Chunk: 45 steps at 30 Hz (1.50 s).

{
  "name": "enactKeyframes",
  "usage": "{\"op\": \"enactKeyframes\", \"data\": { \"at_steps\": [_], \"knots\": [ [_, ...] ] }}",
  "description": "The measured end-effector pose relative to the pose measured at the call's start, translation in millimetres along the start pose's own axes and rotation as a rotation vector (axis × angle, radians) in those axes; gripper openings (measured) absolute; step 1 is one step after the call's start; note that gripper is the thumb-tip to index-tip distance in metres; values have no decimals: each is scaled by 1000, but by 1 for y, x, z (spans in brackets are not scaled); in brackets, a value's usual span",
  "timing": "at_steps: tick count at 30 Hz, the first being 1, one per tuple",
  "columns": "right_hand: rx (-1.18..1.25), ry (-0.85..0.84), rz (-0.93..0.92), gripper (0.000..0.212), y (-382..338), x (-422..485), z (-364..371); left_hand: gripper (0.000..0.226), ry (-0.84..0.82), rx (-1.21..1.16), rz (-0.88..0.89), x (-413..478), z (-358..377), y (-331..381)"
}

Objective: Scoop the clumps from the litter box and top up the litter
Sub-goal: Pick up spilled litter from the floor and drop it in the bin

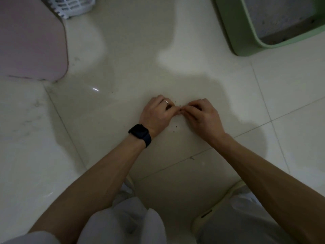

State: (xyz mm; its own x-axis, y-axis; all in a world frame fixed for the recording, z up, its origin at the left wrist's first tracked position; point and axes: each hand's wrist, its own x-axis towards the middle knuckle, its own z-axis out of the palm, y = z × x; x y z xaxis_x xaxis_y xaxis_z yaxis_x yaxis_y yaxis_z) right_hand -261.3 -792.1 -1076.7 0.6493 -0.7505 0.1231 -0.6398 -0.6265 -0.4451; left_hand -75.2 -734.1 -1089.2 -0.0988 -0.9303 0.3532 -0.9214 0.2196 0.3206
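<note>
Past the pink object and white basket at far left, our left hand and right hand meet fingertip to fingertip on the tiled floor among scattered grains, fingers curled, whether pinching anything we cannot tell, while the green litter box sits well apart at upper right.

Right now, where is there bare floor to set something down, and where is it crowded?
Free: the tile floor between the pink object and the green litter box, beyond the hands; the tile left of the left hand; the tile right of the right hand, below the box. Crowded: where both hands meet, among litter specks.
</note>
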Motion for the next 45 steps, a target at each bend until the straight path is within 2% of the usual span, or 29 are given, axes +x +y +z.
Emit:
{"op": "enactKeyframes", "data": {
  "at_steps": [7,10,14,19,22,25,27,30,31,34,36,38,40,42,45],
  "knots": [
    [-233,-33,-143,21,-7,5,4,23,-45,206,95,2,1,6],
    [-216,-105,-129,19,-9,12,-5,23,-80,180,136,7,-1,1],
    [102,-185,96,14,-23,42,-43,34,-26,-14,-147,29,-33,-13],
    [302,-110,124,15,-90,133,-109,31,259,-129,-296,79,-163,-33],
    [402,-37,32,13,-160,197,-143,28,388,-83,-343,101,-259,-49],
    [492,15,-175,11,-243,255,-166,20,469,32,-420,112,-344,-80],
    [495,-16,-280,12,-293,288,-170,18,394,120,-567,109,-384,-111],
    [348,-174,-357,11,-342,331,-152,11,151,239,-774,87,-413,-169],
    [262,-252,-376,13,-353,341,-142,15,36,252,-814,77,-417,-184],
    [65,-454,-438,46,-371,355,-119,45,-237,232,-874,55,-428,-206],
    [-8,-505,-440,56,-375,353,-112,49,-266,247,-890,48,-429,-209],
    [-34,-533,-457,57,-375,351,-109,39,-253,280,-873,44,-427,-212],
    [-16,-574,-468,58,-374,351,-107,27,-252,290,-865,44,-423,-211],
    [48,-588,-454,56,-370,350,-108,31,-285,256,-857,46,-417,-206],
    [219,-444,-444,40,-354,342,-122,34,-176,276,-768,58,-405,-186]
  ]
}}
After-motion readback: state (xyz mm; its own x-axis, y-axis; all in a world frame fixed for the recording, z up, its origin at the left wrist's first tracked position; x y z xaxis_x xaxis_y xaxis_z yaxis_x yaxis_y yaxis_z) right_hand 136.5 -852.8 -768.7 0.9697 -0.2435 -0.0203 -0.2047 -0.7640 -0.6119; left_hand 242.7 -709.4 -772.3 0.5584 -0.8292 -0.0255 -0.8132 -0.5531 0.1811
